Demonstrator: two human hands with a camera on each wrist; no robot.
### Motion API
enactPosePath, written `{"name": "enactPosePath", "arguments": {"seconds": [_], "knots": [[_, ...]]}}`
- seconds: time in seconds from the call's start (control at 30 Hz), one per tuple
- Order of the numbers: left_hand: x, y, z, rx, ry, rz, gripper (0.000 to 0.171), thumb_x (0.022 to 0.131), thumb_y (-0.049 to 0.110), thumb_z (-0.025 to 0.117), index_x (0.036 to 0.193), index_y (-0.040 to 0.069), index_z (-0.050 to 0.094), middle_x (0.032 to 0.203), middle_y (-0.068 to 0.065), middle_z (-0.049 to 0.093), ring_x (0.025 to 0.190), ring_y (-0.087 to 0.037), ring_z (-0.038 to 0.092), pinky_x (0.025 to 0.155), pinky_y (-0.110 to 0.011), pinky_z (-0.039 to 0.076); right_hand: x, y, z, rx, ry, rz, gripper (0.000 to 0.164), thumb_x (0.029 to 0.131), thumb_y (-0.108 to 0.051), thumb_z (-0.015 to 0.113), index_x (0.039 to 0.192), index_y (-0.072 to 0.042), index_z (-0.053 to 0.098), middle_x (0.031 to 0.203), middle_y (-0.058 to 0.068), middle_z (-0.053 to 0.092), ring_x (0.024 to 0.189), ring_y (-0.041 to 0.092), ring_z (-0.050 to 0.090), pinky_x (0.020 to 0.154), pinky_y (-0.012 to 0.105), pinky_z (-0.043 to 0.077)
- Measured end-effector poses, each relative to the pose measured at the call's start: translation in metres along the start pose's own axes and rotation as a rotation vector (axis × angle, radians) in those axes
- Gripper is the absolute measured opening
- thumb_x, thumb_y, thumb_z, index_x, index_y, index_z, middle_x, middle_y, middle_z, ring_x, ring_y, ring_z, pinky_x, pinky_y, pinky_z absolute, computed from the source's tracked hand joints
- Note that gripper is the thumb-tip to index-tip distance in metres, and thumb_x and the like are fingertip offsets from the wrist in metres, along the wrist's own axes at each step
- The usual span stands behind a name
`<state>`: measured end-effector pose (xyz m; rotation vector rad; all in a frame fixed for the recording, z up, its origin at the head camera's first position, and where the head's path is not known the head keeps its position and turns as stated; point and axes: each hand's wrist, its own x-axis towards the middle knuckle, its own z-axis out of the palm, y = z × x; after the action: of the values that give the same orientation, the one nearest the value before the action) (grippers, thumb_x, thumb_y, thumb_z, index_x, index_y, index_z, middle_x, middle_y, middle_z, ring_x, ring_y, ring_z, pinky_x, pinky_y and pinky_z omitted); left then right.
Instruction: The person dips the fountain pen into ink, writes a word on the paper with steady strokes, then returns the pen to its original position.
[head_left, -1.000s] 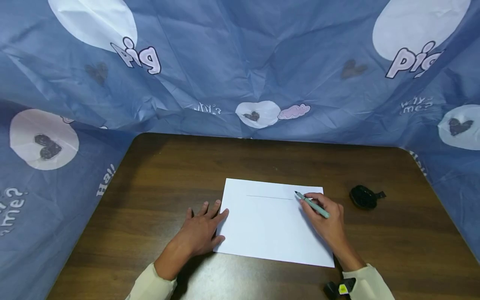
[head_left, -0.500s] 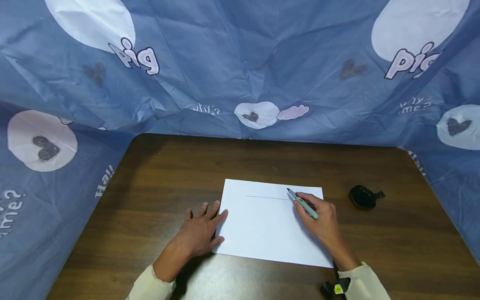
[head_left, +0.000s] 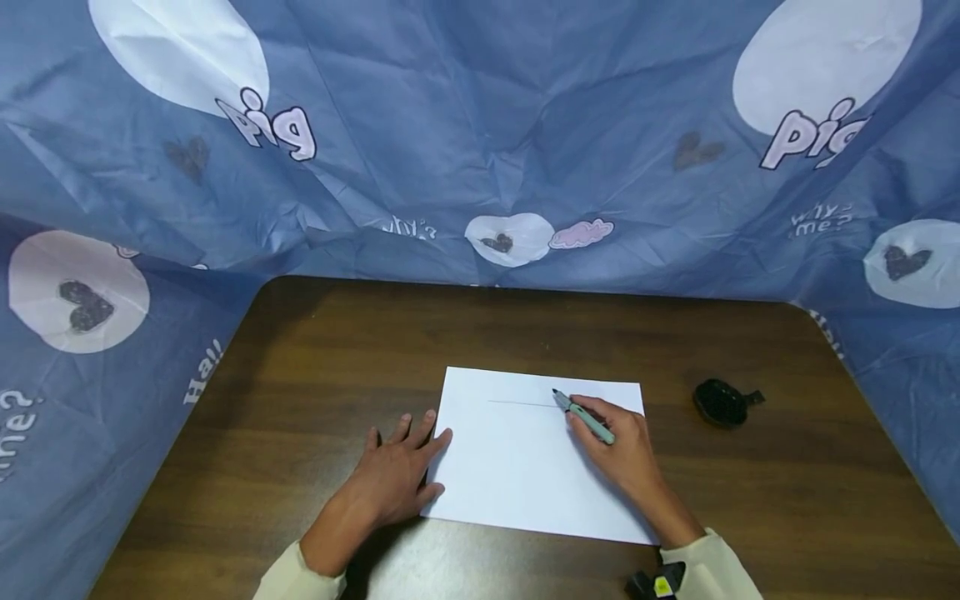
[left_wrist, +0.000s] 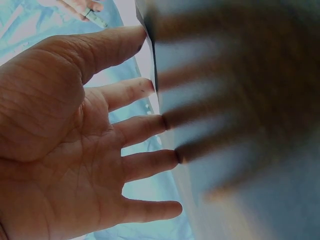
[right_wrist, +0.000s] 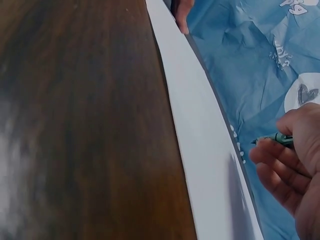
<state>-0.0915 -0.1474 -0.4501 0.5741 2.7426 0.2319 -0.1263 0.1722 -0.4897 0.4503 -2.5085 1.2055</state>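
Observation:
A white sheet of paper (head_left: 510,475) lies on the brown table, with one thin dark line (head_left: 517,403) across its upper part. My left hand (head_left: 393,475) rests at the sheet's left edge, fingers spread, thumb and index fingertip at the paper. In the left wrist view its palm (left_wrist: 65,130) shows with straight fingers. My right hand (head_left: 618,450) pinches a green pen (head_left: 592,423), dark tip pointing up and left near the line. The right wrist view shows the pen (right_wrist: 277,139) between thumb and fingers, its tip apart from the sheet (right_wrist: 200,125).
On the table (head_left: 787,483) to the right lies a small round black object (head_left: 722,403) with a short tab. A blue printed cloth (head_left: 420,150) hangs behind the table and along both sides. A black device (head_left: 656,583) sits at my right wrist.
My right hand has moved left with the pen, from near the line's right end to partway along it. The left hand stays at the sheet's edge. The head view has shifted slightly.

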Motion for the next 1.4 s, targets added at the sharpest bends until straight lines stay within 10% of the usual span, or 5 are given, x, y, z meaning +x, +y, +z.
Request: {"name": "enactPosePath", "arguments": {"seconds": [1.4], "knots": [[-0.001, 0.002, -0.001, -0.006, 0.011, 0.004, 0.067, 0.093, 0.038, 0.069, 0.151, 0.016, 0.045, 0.159, -0.015, 0.032, 0.143, -0.045, 0.032, 0.101, -0.075, 0.026, 0.021, -0.010, 0.025, -0.032, -0.055, 0.103, 0.024, 0.089, -0.013, 0.076, 0.109, 0.001, 0.075, 0.103, 0.013, 0.075, 0.093, 0.025, 0.073, 0.081, 0.045, 0.056]]}}
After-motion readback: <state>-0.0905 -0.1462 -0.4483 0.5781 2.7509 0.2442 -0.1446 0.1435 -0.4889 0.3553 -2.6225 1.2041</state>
